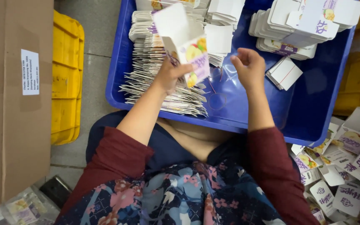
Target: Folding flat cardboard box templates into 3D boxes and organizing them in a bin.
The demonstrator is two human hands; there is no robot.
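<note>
Over blue tray (313, 104), left hand (169, 75) gripping carton (186, 46)

Small carton (186, 46): thin printed paperboard, white and matt inside, slightly glossy on the fruit-printed face; held in the left hand (172, 74).
Flat carton stacks (163, 89) along the tub's left edge: same paperboard, raw cut edges seen.
Blue tub (305, 100): moulded plastic, smooth, faint sheen on floor and rim.
Yellow crate (66, 79): hard plastic, duller, scuffed.
Large box (9, 104): brown corrugated cardboard, matt, with a white paper label.
Sleeves: maroon knitted cloth, matt.
Floor: grey, rough-looking.
</note>
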